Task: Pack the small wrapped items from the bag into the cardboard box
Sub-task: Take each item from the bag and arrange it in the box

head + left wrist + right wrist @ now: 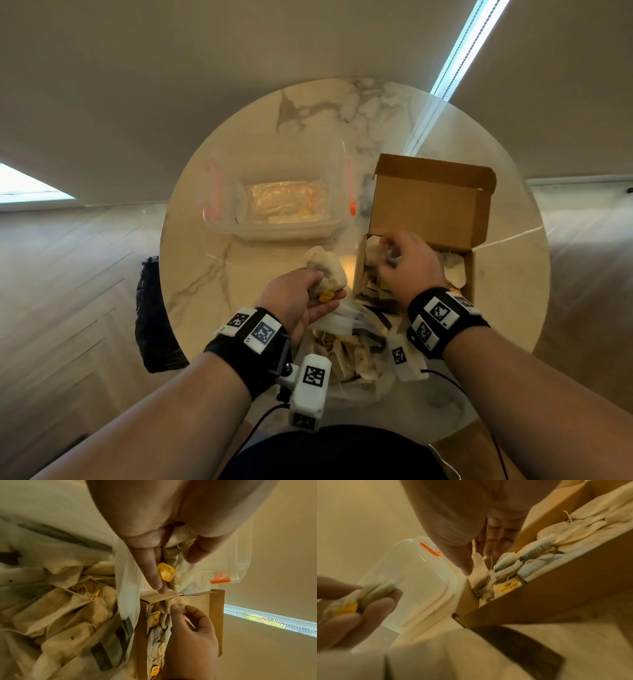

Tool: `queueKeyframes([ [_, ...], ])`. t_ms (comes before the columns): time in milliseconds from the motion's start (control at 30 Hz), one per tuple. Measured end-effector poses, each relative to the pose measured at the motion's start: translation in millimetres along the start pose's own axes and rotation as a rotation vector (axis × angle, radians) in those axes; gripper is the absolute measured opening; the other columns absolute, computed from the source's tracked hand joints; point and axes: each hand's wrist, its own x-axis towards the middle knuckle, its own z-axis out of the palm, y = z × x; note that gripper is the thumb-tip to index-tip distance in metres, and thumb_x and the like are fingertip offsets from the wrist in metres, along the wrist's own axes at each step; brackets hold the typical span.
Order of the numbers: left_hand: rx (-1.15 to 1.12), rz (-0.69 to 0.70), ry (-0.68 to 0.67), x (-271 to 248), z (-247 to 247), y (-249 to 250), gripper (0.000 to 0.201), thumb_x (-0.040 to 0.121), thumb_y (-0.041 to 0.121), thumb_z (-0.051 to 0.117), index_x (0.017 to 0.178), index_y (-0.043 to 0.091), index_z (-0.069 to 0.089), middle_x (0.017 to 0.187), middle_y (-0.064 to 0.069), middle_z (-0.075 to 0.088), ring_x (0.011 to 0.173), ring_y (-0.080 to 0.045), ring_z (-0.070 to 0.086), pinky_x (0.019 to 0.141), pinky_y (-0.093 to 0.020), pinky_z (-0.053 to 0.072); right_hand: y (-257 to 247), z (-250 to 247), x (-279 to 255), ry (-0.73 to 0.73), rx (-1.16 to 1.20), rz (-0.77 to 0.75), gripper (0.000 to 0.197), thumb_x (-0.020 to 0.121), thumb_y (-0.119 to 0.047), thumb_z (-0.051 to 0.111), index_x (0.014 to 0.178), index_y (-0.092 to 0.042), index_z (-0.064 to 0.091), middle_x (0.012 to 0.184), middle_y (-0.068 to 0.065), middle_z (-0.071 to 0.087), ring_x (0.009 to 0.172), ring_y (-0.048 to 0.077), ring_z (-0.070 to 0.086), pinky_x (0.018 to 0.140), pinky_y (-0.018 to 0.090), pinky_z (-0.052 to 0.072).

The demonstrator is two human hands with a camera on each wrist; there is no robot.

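Observation:
The small wrapped items are tea bags with strings and yellow tags. My left hand (327, 286) grips a bunch of tea bags (329, 269) with a yellow tag (166, 574), held above the table just left of the cardboard box (428, 205). The box stands open with its lid raised, and rows of tea bags (537, 555) lie inside it. My right hand (388, 255) reaches into the box's far left corner, where thumb and forefinger pinch one tea bag (178, 601). Near the table's front edge, the white plastic bag (356, 342) lies open with several tea bags (68, 615) in it.
A clear plastic container (274, 192) with orange clips stands at the back left of the round marble table (212, 274). A black object (154, 315) sits at the table's left edge. Cables run from the wrist cameras toward my body.

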Motion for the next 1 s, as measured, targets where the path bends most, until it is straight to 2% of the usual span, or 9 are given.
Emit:
queueKeyframes([
  [133,0.027,0.017,-0.01,1,-2,-1,0.018,0.106,0.009,0.053,0.116,-0.001,0.063,0.092,-0.022,0.079,0.1,-0.039,0.077,0.082,-0.04,0.063,5,8,-12,-0.034,-0.267,-0.119,0.042,0.086,-0.038,0.075,0.126,-0.027,0.068,0.135,-0.003,0.056,0.125,0.024,0.047,0.1,0.041,0.047],
  [233,0.045,0.032,-0.02,1,-2,-2,0.018,0.106,0.009,0.054,0.117,-0.001,0.064,0.089,-0.019,0.079,0.101,-0.039,0.077,0.084,-0.041,0.062,8,8,-11,0.032,-0.3,-0.104,0.051,0.084,-0.039,0.074,0.133,-0.029,0.064,0.145,0.0,0.048,0.13,0.028,0.041,0.105,0.048,0.047],
  [300,0.051,0.037,-0.023,1,-2,-1,0.018,0.106,0.01,0.055,0.118,0.0,0.063,0.089,-0.019,0.08,0.102,-0.039,0.076,0.084,-0.041,0.062,8,5,-9,0.081,-0.287,-0.107,0.047,0.084,-0.039,0.074,0.129,-0.029,0.066,0.142,0.001,0.049,0.128,0.029,0.042,0.103,0.05,0.048],
  [433,0.044,0.034,-0.014,2,-3,-1,0.016,0.106,0.01,0.055,0.116,0.0,0.063,0.091,-0.021,0.079,0.104,-0.039,0.076,0.082,-0.041,0.062,5,10,-4,0.008,-0.427,-0.179,0.026,0.093,-0.037,0.064,0.115,-0.028,0.074,0.123,-0.003,0.067,0.114,0.024,0.054,0.091,0.039,0.047],
  [567,0.029,0.034,-0.013,0,-5,-3,0.015,0.105,0.008,0.056,0.114,-0.001,0.063,0.089,-0.021,0.079,0.102,-0.039,0.076,0.082,-0.042,0.062,5,11,3,-0.065,-0.426,-0.194,0.021,0.099,-0.031,0.057,0.111,-0.03,0.074,0.118,-0.007,0.071,0.113,0.021,0.058,0.094,0.038,0.042],
  [700,0.01,0.034,-0.004,1,-5,-3,0.017,0.104,0.009,0.057,0.115,-0.003,0.063,0.092,-0.023,0.079,0.101,-0.039,0.077,0.082,-0.042,0.062,9,15,3,-0.031,-0.384,-0.255,0.019,0.099,-0.028,0.059,0.108,-0.033,0.074,0.12,-0.012,0.072,0.116,0.021,0.055,0.093,0.039,0.039],
  [800,-0.022,0.018,0.001,-1,-2,-3,0.022,0.105,0.015,0.057,0.117,-0.003,0.061,0.096,-0.026,0.078,0.1,-0.04,0.077,0.083,-0.043,0.062,11,14,4,-0.086,-0.448,-0.25,0.023,0.102,-0.037,0.054,0.114,-0.037,0.073,0.126,-0.015,0.069,0.121,0.02,0.051,0.096,0.041,0.038],
  [900,-0.031,0.018,-0.009,-2,2,-2,0.023,0.107,0.018,0.055,0.116,-0.003,0.061,0.099,-0.028,0.077,0.098,-0.039,0.077,0.082,-0.042,0.062,2,8,-2,0.002,-0.404,-0.294,0.026,0.098,-0.051,0.057,0.101,-0.034,0.075,0.109,-0.011,0.071,0.106,0.019,0.058,0.09,0.04,0.046],
  [1000,-0.001,0.048,-0.029,-1,5,-3,0.022,0.107,0.016,0.054,0.117,-0.003,0.063,0.102,-0.027,0.077,0.097,-0.038,0.078,0.08,-0.039,0.063,-3,10,-17,-0.121,-0.413,-0.275,0.038,0.093,-0.066,0.054,0.083,-0.032,0.067,0.08,-0.013,0.064,0.079,0.012,0.061,0.078,0.037,0.055],
])
